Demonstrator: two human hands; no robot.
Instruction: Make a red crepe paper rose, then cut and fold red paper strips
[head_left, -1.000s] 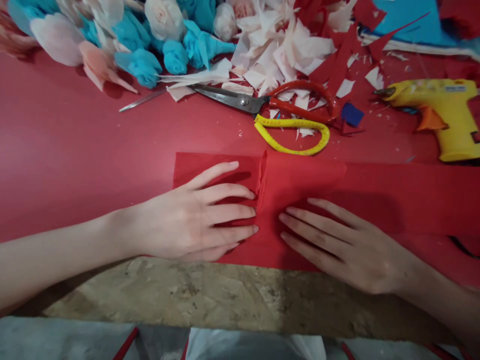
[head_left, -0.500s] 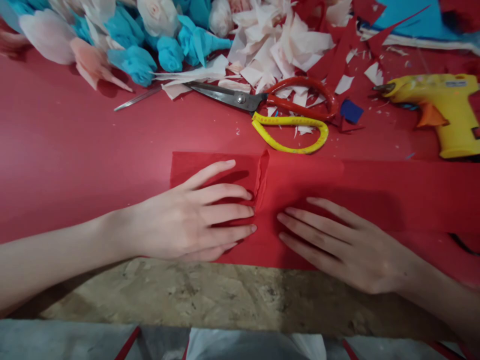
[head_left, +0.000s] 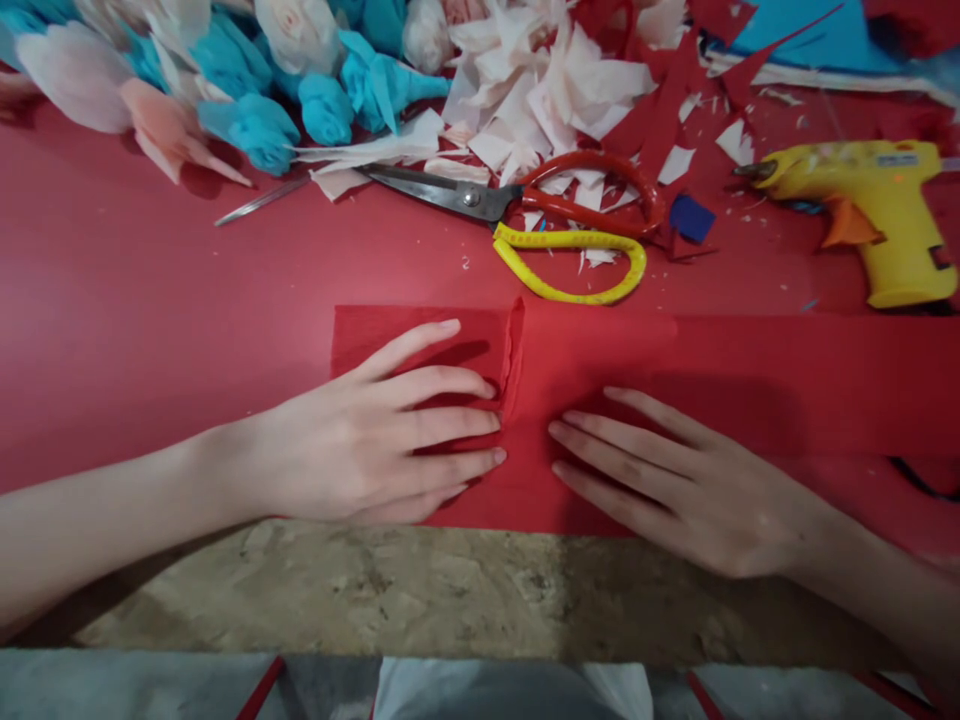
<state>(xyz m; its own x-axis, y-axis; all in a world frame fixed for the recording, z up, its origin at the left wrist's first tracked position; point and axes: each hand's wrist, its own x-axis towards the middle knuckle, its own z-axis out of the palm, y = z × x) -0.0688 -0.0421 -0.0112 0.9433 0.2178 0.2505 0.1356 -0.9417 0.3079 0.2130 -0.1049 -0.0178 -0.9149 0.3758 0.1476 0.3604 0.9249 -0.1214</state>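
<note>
On the desk, red paper lies just to the person's side of the scissors. Nearer the person than those scissors, the left hand, spread open, and the right hand, loosely flat, grip nothing, apparently steadying the paper near its raised crease.

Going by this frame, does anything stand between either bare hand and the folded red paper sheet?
Nothing visible does. The left hand and right hand lie directly over the folded red paper sheet, fingers spread. The metal scissors with red and yellow handles lie just beyond its far edge, not between.
</note>
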